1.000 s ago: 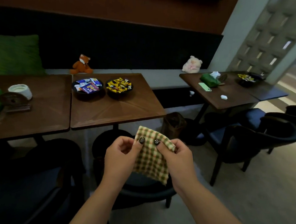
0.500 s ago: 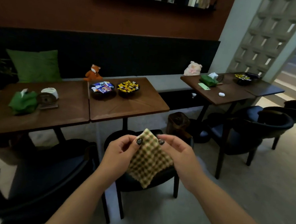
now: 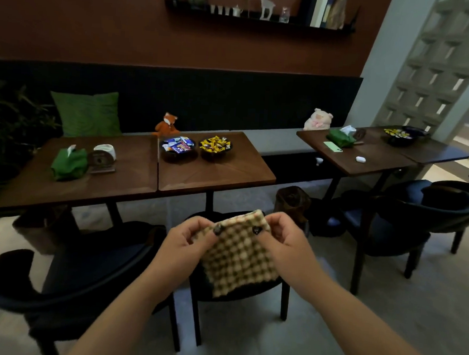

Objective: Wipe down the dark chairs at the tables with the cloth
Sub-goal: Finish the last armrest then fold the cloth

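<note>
Both hands hold the checked cloth (image 3: 239, 257) up at lower centre of the frame.

The left hand (image 3: 181, 245) and right hand (image 3: 284, 240) each pinch a top corner, fingers curled on the fabric, above a dark chair (image 3: 84, 272) at lower left; another chair (image 3: 406, 223) stands at right beside the wooden surface (image 3: 214, 173).

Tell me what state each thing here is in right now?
Checked cloth: held up, hanging above a chair.
Left hand: pinching the cloth's top edge.
Right hand: pinching the top edge too.
Near dark chair: empty, untouched.
Sweet bowls: full.
Green tissue pouch: a tissue sticking out.
</note>
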Action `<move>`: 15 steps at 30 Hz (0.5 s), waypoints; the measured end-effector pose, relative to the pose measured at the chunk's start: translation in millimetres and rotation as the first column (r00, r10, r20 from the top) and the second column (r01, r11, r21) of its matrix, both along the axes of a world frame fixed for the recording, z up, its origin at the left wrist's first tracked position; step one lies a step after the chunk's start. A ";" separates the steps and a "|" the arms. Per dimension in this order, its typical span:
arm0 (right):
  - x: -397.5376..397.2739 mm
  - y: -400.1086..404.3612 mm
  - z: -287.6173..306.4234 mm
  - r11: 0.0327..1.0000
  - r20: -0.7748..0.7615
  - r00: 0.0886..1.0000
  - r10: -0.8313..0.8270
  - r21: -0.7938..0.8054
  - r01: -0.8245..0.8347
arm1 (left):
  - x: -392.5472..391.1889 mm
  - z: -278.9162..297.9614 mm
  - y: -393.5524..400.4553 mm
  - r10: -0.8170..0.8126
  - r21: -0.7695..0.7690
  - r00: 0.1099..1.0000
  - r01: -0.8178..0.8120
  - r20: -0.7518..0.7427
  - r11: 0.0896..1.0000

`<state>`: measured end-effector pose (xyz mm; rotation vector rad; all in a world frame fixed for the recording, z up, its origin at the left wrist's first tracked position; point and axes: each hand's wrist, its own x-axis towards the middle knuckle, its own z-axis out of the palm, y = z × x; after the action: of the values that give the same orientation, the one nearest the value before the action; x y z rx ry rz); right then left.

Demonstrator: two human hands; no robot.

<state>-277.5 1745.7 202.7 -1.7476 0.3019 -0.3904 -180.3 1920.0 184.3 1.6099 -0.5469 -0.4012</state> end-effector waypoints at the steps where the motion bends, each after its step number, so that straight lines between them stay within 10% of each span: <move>1: -1.6 0.2 -1.5 1.000 -0.017 1.000 0.018 -0.003 -0.018 | -3.0 0.4 -5.4 0.057 -0.032 0.997 -0.059 -0.043 0.998; 5: -3.4 4.6 -10.3 0.998 0.035 0.997 -0.064 0.005 0.064 | -13.7 -5.0 -28.9 0.302 -0.128 0.942 -0.321 -0.143 0.939; 10: -4.9 -1.9 -23.8 0.969 0.037 0.969 -0.244 0.052 0.242 | -19.5 -22.1 -53.4 0.139 -0.140 0.852 -0.240 -0.505 0.961; 15: -17.5 -31.9 -40.7 0.945 -0.039 0.962 -0.271 0.178 0.274 | -13.8 -42.8 -84.8 0.171 -0.043 0.922 -0.197 -0.348 0.979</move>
<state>-295.0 1713.9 162.0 -1.5322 0.5761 -0.5332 -194.0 1835.2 141.5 1.4602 -0.1410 -0.5002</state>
